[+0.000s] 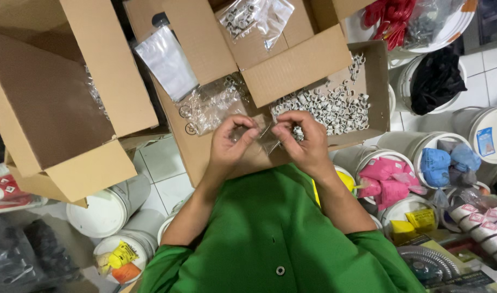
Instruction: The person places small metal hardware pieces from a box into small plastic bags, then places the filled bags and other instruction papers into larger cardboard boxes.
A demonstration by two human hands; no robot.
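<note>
A big empty cardboard box (53, 97) fills the 9 to 11 o'clock part of the view, its flaps open. Just right of it, at 12 o'clock, a second open carton (292, 65) holds a heap of small white ring-shaped fittings (330, 106) in its right half and clear plastic bags (216, 103) of the same in its left; one more filled bag (254, 16) lies on a flap at the top. White plastic buckets (104, 209) stand on the tiled floor (161, 163) at 7 o'clock, and others crowd 3 o'clock, holding pink packets (387, 179), blue pieces (444, 163) and a black bag (435, 81). A row of capped white tubes (484, 222) sits at 4 o'clock.

At the centre, above the green shirt (275, 233), the left hand (229, 146) and right hand (305, 141) meet just in front of the carton's near wall. The fingers of both hands are pinched closed on a small clear plastic bag (267, 138) stretched between them. The right hand partly hides the nearest fittings. Whether anything lies inside the bag cannot be told.
</note>
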